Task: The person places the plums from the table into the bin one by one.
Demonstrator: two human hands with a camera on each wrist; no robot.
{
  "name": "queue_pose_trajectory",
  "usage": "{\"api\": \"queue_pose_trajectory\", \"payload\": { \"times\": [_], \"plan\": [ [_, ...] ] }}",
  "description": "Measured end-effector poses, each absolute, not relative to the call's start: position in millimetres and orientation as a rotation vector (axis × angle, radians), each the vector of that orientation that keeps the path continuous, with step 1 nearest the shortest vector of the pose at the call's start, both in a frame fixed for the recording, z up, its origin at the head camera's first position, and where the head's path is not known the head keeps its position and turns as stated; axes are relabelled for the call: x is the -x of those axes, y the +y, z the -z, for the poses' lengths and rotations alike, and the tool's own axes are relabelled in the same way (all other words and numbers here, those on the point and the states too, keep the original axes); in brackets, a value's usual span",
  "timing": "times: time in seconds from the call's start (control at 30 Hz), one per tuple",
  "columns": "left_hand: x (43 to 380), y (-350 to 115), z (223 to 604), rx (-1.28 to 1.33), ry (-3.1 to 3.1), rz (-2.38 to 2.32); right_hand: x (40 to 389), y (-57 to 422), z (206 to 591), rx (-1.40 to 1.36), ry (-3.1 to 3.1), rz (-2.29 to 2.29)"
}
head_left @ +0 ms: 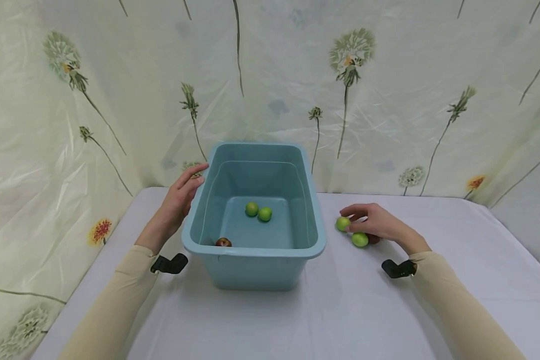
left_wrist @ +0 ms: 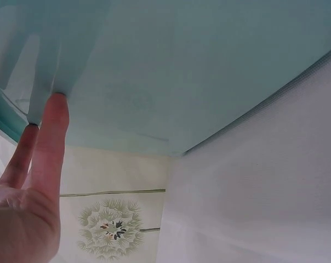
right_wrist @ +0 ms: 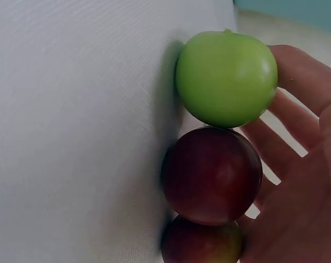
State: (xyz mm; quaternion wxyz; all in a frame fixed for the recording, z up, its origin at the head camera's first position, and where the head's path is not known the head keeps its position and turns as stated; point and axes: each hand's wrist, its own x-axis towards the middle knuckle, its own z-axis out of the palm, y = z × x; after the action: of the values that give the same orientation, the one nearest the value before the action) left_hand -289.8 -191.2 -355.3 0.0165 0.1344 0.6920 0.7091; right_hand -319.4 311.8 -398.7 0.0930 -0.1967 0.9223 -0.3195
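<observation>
A light blue plastic basin (head_left: 254,272) stands on the table. My left hand (head_left: 176,202) is at its left side, fingers straight, fingertips against the outer wall (left_wrist: 171,82) near the rim. Inside lie two limes (head_left: 251,209) and a dark red fruit (head_left: 223,242), partly hidden by the front rim. To the basin's right, my right hand (head_left: 378,221) holds a lime (head_left: 343,223) between thumb and fingers. Another lime (head_left: 360,240) lies just nearer. In the right wrist view, a lime (right_wrist: 226,79) and two dark red fruits (right_wrist: 212,175) sit in a row beside the palm.
A white cloth (head_left: 261,325) covers the table. Behind it and at the left hangs a pale curtain (head_left: 270,65) printed with dandelions. Black wrist cameras (head_left: 170,264) are strapped at both sleeves.
</observation>
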Motion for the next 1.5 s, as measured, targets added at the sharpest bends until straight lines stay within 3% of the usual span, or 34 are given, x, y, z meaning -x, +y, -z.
{"api": "queue_pose_trajectory", "payload": {
  "times": [1.5],
  "plan": [
    [290.5, -190.6, 355.6, -0.378, 2.164, -2.204, 317.6, 301.5, 393.6, 0.597, 2.810, 1.111]
  ]
}}
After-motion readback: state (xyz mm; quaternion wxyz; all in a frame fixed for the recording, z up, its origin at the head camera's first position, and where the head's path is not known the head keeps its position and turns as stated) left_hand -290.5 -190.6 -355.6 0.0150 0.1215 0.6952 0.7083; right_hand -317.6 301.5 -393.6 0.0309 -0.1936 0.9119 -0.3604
